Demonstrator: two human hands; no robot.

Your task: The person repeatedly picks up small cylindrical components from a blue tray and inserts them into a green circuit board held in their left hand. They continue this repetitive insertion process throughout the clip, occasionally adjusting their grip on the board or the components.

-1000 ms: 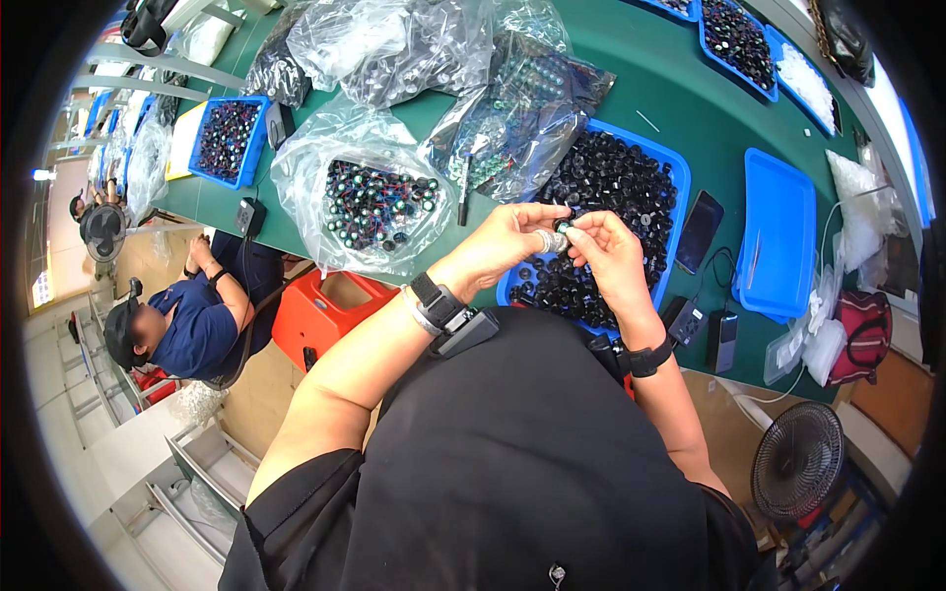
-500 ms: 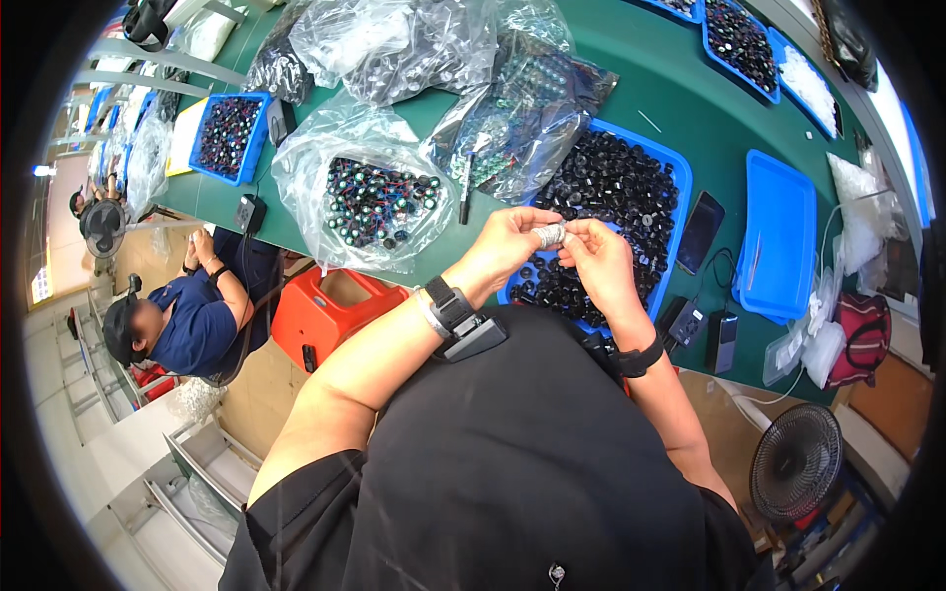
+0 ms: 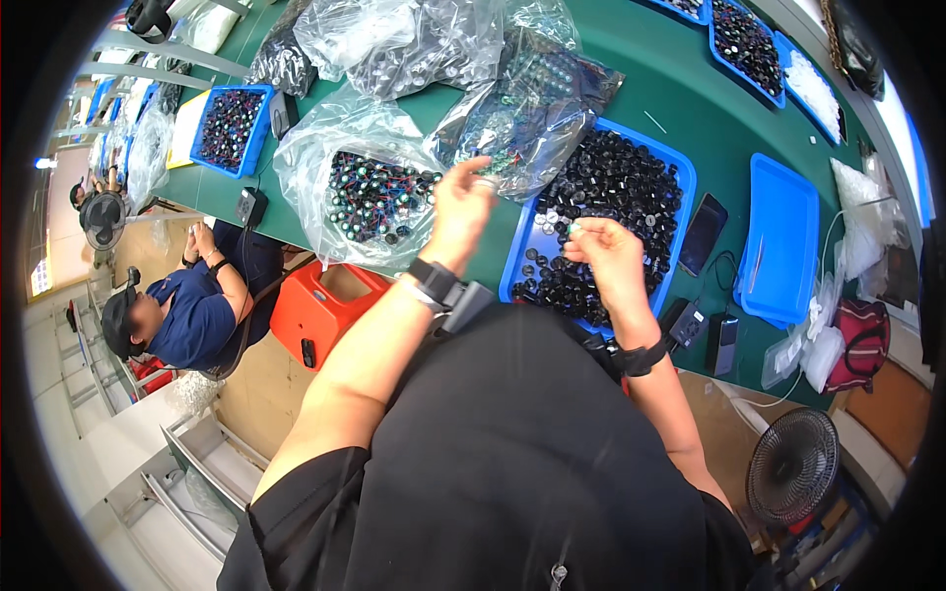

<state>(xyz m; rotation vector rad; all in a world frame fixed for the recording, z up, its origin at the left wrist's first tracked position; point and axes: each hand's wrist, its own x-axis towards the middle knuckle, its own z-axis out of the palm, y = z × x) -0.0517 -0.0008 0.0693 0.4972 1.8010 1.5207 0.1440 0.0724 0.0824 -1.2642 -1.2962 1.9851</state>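
My left hand [image 3: 461, 209] is over the table between the clear plastic bag and the blue tray, its fingers loosely stretched with nothing visible in them. Something pale, perhaps a wrap, circles one of its fingers. Above the near part of the tray, my right hand [image 3: 606, 248] pinches a small pale-green piece [image 3: 574, 228] between thumb and fingertips. Many small black round plastic caps [image 3: 631, 182] fill the blue tray [image 3: 687, 212]. Inside the open clear bag [image 3: 301, 163] lie several small round parts with red and dark wires [image 3: 379, 202].
Dark filled plastic bags [image 3: 537, 103] lie behind. To the right are a phone [image 3: 703, 233], a blue tray [image 3: 778, 236] and small black devices [image 3: 722, 343] with cables. A red stool [image 3: 320, 315] and a seated person [image 3: 197, 305] are at left; a fan [image 3: 793, 463] stands at lower right.
My hands have parted from where they met over the tray. The left went left and away from me, covering the pen; the right stayed over the tray with the small piece.
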